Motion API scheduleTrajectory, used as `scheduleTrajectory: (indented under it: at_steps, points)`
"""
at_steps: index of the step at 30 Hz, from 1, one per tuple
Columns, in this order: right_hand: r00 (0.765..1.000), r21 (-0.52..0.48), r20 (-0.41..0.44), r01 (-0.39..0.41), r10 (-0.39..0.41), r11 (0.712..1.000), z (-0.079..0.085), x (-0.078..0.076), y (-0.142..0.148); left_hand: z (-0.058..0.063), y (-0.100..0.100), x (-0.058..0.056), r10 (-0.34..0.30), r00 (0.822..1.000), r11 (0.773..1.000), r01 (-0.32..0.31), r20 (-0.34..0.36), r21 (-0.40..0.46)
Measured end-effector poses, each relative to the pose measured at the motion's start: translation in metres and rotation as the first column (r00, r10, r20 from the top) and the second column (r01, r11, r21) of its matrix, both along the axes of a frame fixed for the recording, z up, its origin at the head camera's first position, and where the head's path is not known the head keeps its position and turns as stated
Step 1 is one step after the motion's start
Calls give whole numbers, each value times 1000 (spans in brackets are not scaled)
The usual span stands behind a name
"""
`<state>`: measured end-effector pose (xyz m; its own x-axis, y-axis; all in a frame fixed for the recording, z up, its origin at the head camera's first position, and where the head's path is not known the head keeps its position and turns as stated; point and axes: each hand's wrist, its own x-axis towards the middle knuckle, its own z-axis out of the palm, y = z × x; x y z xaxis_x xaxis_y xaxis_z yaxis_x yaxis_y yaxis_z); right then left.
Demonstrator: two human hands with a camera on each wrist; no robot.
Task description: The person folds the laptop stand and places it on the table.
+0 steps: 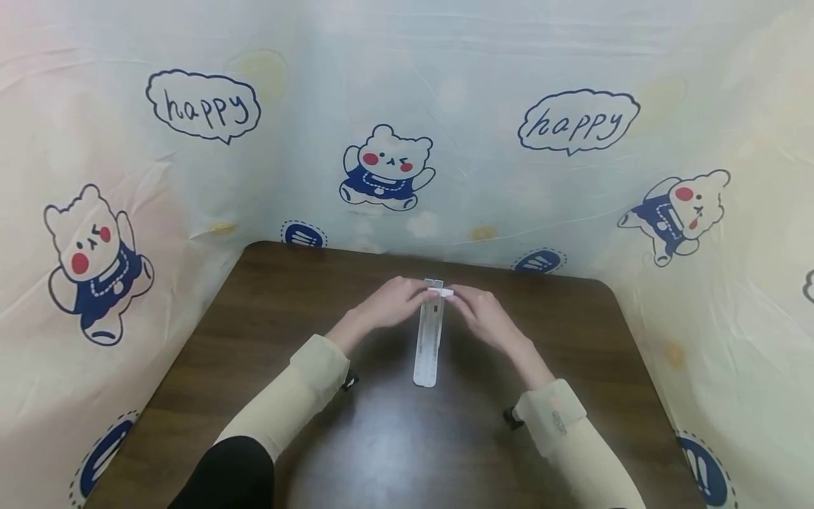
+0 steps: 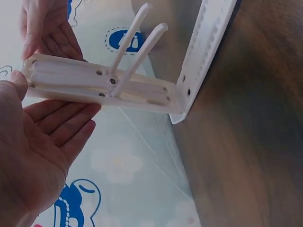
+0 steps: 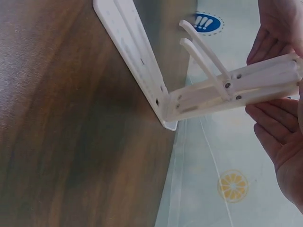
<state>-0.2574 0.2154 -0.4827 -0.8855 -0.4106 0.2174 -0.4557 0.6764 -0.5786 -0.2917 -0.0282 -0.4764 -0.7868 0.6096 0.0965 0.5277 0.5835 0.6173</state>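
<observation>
A white folding stand [image 1: 427,348] stands on the table in front of me, its long notched base [image 2: 203,42] lying flat and pointing toward me. Hinged at the base's far end, its upper panel [image 3: 199,104] is raised steeply. Two thin prop legs [image 2: 142,52] stick out from that panel over the base. My left hand [image 1: 397,300] holds the panel's top from the left, thumb at its end and fingers along the side. From the right, my right hand [image 1: 483,314] grips the same top end in the same way.
The dark wooden table [image 1: 305,311] has rounded far corners. A pale curtain [image 1: 483,63] printed with cartoon bears and "happy" bubbles encloses its back and both sides, close to the table's far edge.
</observation>
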Motion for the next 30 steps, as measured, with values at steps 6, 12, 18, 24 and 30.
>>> scheduleTrajectory:
  at_steps: [6, 12, 18, 24, 30]
  points:
    - [1000, 6, 18, 6, -6, 1000, 8, -9, 2, 7, 2, -8, 19, 1000, 1000, -19, 6, 0]
    - [999, -9, 48, 2, -1, 1000, 13, -11, 2, 11, 3, -11, 32, 999, 999, -32, 27, -4]
    - [999, 14, 47, 1, -1, 1000, 17, -15, 2, 15, 4, -15, 43, 998, 999, -42, 48, -18]
    - [997, 20, 80, -13, 12, 1000, 25, -22, 3, 21, 5, -21, 35, 999, 999, -34, 41, -12]
    - [995, 20, 100, -28, 26, 999, 29, -23, 4, 21, 6, -25, 33, 999, 999, -32, 40, -16]
